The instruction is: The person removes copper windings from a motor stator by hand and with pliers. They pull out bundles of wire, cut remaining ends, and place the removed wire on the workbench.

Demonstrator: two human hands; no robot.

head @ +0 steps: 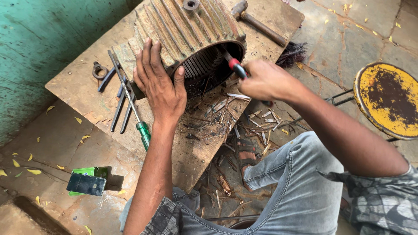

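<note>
Hands on motor housing, red-handled tool.

Motor housing on the board, hammer behind, screwdriver and pliers left.

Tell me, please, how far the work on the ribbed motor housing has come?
Done: many pulled strips and scraps lie on the wooden board and the floor. In hand: the left hand steadies the ribbed motor housing, while the right hand works a red-handled tool into its open end. Left: the slots inside look partly dark, so I cannot tell how much remains.
</note>
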